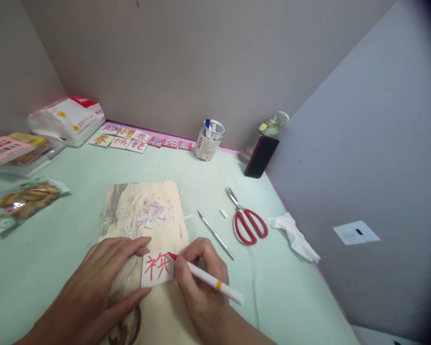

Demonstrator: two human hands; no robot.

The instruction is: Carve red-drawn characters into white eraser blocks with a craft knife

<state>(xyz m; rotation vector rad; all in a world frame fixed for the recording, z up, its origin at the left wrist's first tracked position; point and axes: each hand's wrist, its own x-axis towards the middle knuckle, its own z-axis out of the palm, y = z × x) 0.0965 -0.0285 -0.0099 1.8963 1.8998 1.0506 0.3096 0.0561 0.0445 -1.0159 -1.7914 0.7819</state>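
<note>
My right hand [205,278] grips a white felt-tip pen [210,280] with an orange band, its red tip on a small white square card [157,278]. Red strokes on the card form a Chinese character. My left hand [104,275] braces the card, fingers by its upper left corner and thumb along its lower edge. Beneath lies a worn wooden board [165,311] strewn with pale purple and white shavings [154,213]. To the right of the board are a craft knife [217,236] and red-handled scissors [246,218].
Lettered square cards [120,143] line the back edge, near a jar of pens [207,143]. A phone [261,157] leans against a green-lidded bottle [253,139]. Packaged tissues [70,120] and a snack bag [27,201] lie left; a crumpled tissue [294,235] is at the right edge.
</note>
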